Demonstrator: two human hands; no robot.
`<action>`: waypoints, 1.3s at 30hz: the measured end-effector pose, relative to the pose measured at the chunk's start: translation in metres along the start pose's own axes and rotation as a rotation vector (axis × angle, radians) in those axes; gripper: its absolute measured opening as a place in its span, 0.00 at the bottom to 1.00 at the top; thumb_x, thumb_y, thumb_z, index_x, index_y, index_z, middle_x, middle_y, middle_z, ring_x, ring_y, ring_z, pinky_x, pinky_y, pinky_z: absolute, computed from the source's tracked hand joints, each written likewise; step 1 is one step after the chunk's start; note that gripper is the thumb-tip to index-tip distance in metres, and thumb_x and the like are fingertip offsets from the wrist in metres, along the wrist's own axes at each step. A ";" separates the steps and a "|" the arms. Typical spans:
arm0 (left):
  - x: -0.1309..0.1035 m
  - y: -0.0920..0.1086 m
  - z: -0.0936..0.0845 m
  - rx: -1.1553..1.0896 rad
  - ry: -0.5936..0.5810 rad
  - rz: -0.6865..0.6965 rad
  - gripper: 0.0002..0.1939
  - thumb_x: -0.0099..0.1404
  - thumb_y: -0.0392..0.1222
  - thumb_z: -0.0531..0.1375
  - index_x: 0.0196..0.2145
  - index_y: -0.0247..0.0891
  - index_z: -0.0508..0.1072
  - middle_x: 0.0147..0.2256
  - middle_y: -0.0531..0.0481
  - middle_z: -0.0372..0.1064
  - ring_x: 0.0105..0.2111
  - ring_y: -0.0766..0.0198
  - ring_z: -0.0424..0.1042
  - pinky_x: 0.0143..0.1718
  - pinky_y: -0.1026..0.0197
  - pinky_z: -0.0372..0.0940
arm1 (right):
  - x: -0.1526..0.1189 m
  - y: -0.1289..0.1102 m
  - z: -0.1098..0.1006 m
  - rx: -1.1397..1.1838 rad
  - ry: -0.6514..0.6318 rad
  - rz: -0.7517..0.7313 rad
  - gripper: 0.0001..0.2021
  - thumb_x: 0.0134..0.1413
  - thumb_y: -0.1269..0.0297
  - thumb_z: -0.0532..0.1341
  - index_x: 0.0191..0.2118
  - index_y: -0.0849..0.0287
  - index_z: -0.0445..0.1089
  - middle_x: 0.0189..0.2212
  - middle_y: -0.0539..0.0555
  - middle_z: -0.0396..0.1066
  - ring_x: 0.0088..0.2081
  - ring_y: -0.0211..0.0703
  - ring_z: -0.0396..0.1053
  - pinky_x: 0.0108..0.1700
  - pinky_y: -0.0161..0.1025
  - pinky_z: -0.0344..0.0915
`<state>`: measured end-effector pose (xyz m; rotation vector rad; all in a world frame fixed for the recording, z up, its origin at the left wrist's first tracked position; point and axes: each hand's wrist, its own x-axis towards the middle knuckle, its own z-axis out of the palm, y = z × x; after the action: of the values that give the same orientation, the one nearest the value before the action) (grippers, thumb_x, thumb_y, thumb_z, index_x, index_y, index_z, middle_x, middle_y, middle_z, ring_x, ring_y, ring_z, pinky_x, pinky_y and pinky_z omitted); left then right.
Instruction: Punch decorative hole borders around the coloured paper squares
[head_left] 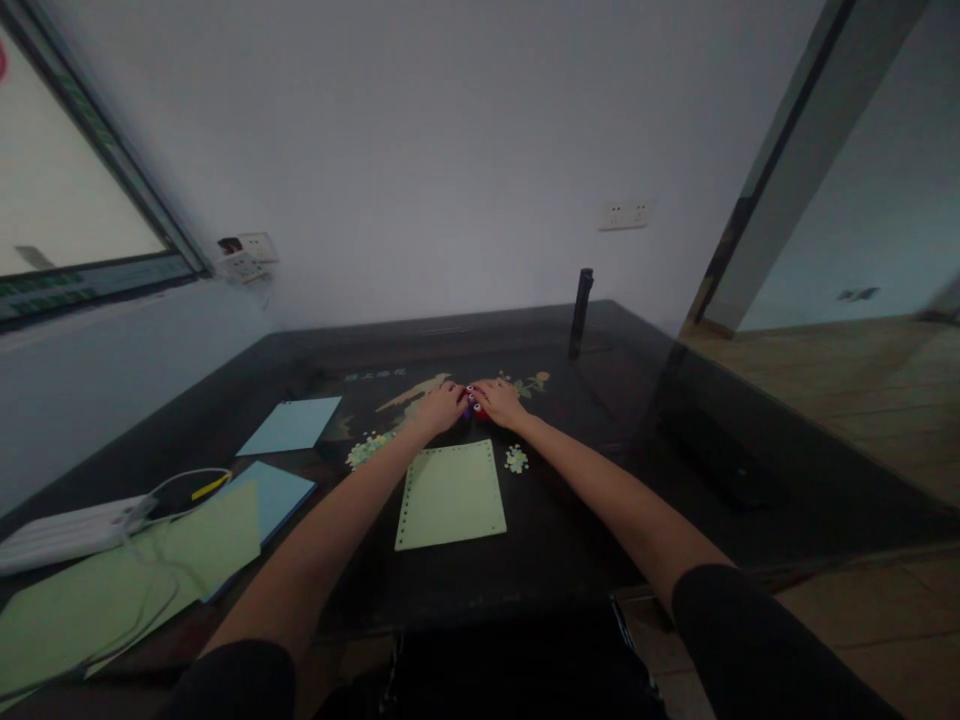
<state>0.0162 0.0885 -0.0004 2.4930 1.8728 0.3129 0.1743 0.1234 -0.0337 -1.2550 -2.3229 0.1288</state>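
Observation:
My left hand (pixel 444 405) and my right hand (pixel 501 402) meet at the middle of the dark table, fingers curled over a cluster of small things. These are a purple piece (pixel 467 411) by the left fingers and a red piece (pixel 480 411) by the right, with round white spots like eyes; the fingers partly hide them. Just nearer lies a pale green sheet (pixel 451 495) with small holes along its left, top and right edges. A heap of pale paper dots (pixel 366 449) lies left of it, and a smaller heap of dots (pixel 516 459) right of it.
Blue sheets (pixel 292 424), more green paper (pixel 202 535) and a white power strip (pixel 71 532) with a cable are at the left. A black upright stick-like object (pixel 580 312) stands at the back right. A dark flat object (pixel 712 460) lies farther right.

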 end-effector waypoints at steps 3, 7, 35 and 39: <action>-0.012 -0.014 -0.003 0.011 0.008 -0.010 0.20 0.69 0.47 0.44 0.51 0.38 0.66 0.52 0.41 0.63 0.52 0.56 0.61 0.54 0.54 0.54 | 0.002 -0.010 0.003 0.006 -0.030 -0.065 0.21 0.65 0.57 0.44 0.54 0.61 0.65 0.52 0.60 0.67 0.54 0.46 0.61 0.56 0.42 0.50; -0.027 -0.024 -0.004 0.036 0.032 0.018 0.21 0.69 0.49 0.43 0.53 0.40 0.65 0.53 0.42 0.63 0.52 0.56 0.62 0.53 0.55 0.55 | 0.000 -0.017 0.010 0.033 -0.033 -0.094 0.21 0.65 0.60 0.45 0.55 0.64 0.64 0.55 0.64 0.62 0.58 0.46 0.57 0.58 0.41 0.49; -0.028 -0.017 0.008 0.112 0.137 -0.108 0.22 0.69 0.48 0.41 0.51 0.42 0.67 0.49 0.43 0.67 0.49 0.52 0.65 0.48 0.52 0.59 | -0.001 -0.025 0.013 0.048 -0.072 -0.195 0.24 0.57 0.59 0.56 0.57 0.65 0.59 0.54 0.64 0.63 0.57 0.50 0.56 0.61 0.49 0.43; -0.025 -0.016 0.007 0.119 0.142 -0.122 0.20 0.68 0.48 0.43 0.51 0.43 0.68 0.48 0.43 0.68 0.49 0.52 0.66 0.48 0.52 0.59 | 0.001 -0.026 0.019 0.086 -0.042 -0.196 0.25 0.56 0.57 0.57 0.56 0.66 0.60 0.53 0.65 0.64 0.57 0.50 0.57 0.62 0.50 0.42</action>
<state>-0.0049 0.0702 -0.0136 2.4755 2.1477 0.3963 0.1452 0.1126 -0.0418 -0.9866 -2.4343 0.1877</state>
